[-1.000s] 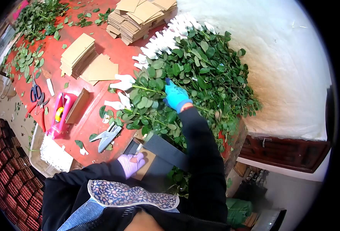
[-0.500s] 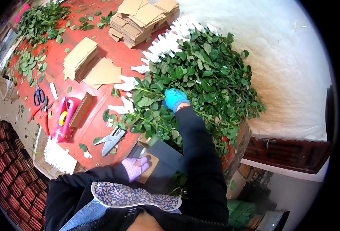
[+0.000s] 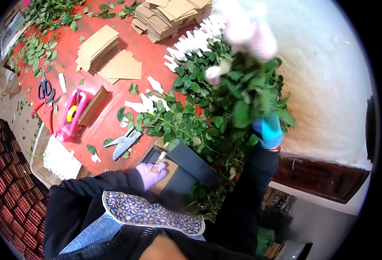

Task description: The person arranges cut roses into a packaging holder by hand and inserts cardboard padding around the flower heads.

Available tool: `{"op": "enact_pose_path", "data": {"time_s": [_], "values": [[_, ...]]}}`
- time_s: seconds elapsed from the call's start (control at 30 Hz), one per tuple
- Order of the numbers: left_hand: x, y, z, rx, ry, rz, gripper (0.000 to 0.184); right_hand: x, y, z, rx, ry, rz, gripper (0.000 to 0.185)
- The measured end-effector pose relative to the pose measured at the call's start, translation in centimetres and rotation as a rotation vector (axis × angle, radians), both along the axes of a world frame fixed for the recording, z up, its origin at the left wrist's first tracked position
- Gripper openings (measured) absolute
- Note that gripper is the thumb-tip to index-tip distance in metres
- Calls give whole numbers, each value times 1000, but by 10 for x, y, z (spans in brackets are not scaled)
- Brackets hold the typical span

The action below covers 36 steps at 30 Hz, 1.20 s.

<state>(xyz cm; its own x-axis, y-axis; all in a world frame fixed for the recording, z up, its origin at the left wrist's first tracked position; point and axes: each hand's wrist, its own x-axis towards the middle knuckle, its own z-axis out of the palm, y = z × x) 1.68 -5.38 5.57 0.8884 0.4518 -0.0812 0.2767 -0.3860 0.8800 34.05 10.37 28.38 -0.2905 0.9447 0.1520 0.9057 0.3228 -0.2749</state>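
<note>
My right hand (image 3: 269, 130), in a teal glove, is closed around the stems of a bunch of roses (image 3: 262, 41), held up over the right side of the leafy heap. Their pale pink heads are blurred by motion. My left hand (image 3: 151, 174), in a lilac glove, rests by a brown cardboard piece (image 3: 168, 171) at a dark grey box (image 3: 193, 162). Its fingers look loosely bent and apart, with nothing seen in them. Before me lie leafy stems (image 3: 180, 123) with white-wrapped heads (image 3: 145, 104). More wrapped heads (image 3: 191, 43) line the heap behind.
On the red table (image 3: 113, 102) lie a grey stapler (image 3: 125, 143), a pink tape dispenser (image 3: 73, 117), scissors (image 3: 44, 88) and red-handled pruners (image 3: 49, 104). Cardboard stacks (image 3: 98, 47) stand farther back. At the left are a basket with white paper (image 3: 60, 160) and loose leaves (image 3: 36, 54).
My right hand has moved right from the leafy heap and now lifts a bunch of roses out of it. Some wrapped stems have shifted. My left hand stays by the box.
</note>
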Motion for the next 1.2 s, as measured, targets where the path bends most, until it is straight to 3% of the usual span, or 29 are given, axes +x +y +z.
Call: {"op": "enact_pose_path", "data": {"time_s": [0.1, 0.17, 0.23, 0.33, 0.4, 0.5, 0.53, 0.57, 0.6, 0.67, 0.73, 0.87, 0.93, 1.03, 1.1, 1.17, 1.2], "values": [[1, 4, 4, -37, -2, -7, 51, 24, 3, 1, -114, -212, -111, 27], [-1, 14, 26, -255, 127, 12, 52, 36, 8, -4, -243, -291, -178, 23], [0, 9, 12, -183, 98, -7, 52, 35, 15, 8, -294, -61, -245, 30], [-1, 7, 6, -47, 47, -45, 51, -24, 18, 46, -301, 686, -322, 33], [-1, 3, 0, 21, 23, -65, 50, -20, 27, 49, -328, 527, -365, 37], [0, 1, -2, 50, -32, 26, 49, -55, 32, 30, -541, 300, -348, 29], [-1, 5, 7, 90, -59, 4, 51, -60, 39, 4, -499, 161, -169, 30], [-3, 9, 14, 130, -83, -15, 53, -66, 50, -23, -642, 40, -160, 30], [-3, 8, 9, 147, -47, -45, 56, -38, 54, -89, -313, -174, 215, 36], [-2, 5, 13, 76, -39, 14, 57, -75, 57, -116, -567, -365, -49, 47], [-1, -1, 1, 133, -66, 17, 57, -64, 66, -174, -663, -361, -2, 50], [0, -4, 4, 60, -37, 62, 52, -66, 71, -188, -785, -377, -65, 55], [-1, 3, 26, -232, -35, 258, 27, -58, 70, -190, -807, -326, -89, 56], [2, -2, 9, -101, -88, 201, 25, -51, 65, -186, -799, -262, -174, 55], [-3, 13, 33, -113, -35, 189, 23, -48, 62, -194, -770, -265, -149, 56], [-3, 21, 43, -342, 169, 44, 34, -42, 62, -221, -811, -309, -84, 57], [-3, 17, 33, -336, 172, 50, 34, -52, 60, -216, -795, -334, -102, 57]]}}
